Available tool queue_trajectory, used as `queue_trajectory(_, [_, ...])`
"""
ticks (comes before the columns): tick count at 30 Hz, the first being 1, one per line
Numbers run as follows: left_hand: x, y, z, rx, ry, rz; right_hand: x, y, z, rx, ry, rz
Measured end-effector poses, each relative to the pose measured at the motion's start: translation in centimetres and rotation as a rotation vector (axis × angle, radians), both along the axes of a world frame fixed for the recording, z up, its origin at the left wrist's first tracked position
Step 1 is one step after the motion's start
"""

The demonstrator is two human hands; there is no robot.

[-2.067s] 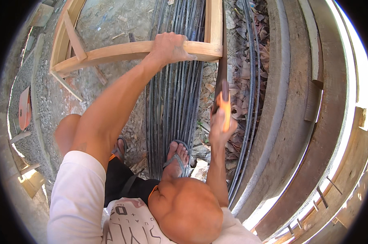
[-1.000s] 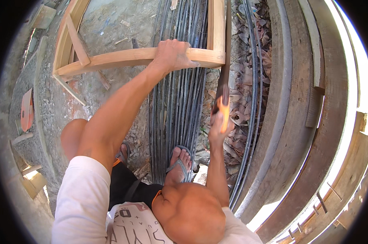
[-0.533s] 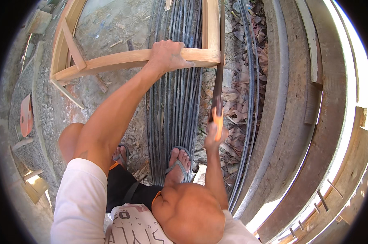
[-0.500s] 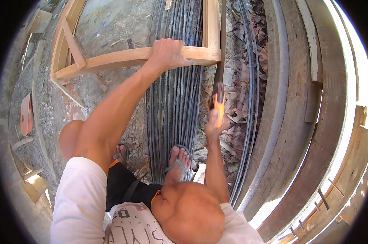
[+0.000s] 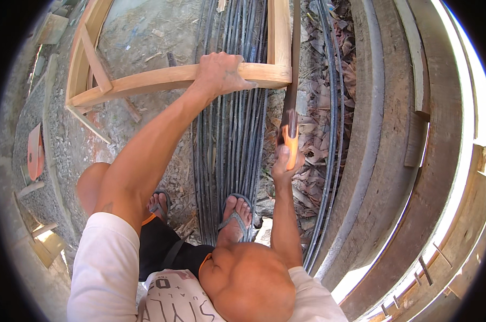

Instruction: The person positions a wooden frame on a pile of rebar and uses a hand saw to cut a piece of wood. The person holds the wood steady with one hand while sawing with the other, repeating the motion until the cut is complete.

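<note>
Our left hand [image 5: 219,74] grips the wood frame [image 5: 141,81]; our right hand [image 5: 284,165] holds the saw [image 5: 290,99], which points longways away from us, just beside the frame's near right corner.

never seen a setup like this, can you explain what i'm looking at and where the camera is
There's no machine here, just a person's two bare hands. Every view comes from one wide fisheye camera worn on the head, looking down, so straight edges bend near the rim. The left hand grips a pale wooden frame. The right hand holds what looks like a handsaw by its orange handle, the dark blade beside the frame's corner. Below lie long dark rods and dry leaves; planks line the right.
</note>
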State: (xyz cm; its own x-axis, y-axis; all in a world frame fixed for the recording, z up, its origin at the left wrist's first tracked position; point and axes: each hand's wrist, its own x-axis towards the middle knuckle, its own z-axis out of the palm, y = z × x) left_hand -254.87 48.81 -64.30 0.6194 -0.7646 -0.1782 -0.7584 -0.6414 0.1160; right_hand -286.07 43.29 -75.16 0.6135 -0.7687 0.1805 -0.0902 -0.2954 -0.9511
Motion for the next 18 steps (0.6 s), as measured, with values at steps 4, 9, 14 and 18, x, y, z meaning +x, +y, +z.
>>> queue_trajectory(4, [-0.2,0.1,0.2,0.03,0.005,0.02,1.4,-0.1,1.5,0.03,-0.074,-0.022])
queue_trajectory(9, [0.3,0.0,-0.2,-0.02,-0.043,-0.006,1.4,0.3,4.5,0.079,-0.02,-0.019])
queue_trajectory(14, [0.7,1.3,-0.4,0.015,-0.018,0.031,-11.3,7.5,7.5,0.093,0.194,0.08])
queue_trajectory(18, [0.0,0.3,0.0,-0.005,0.004,0.009,-13.2,9.0,10.2,0.158,0.248,-0.023])
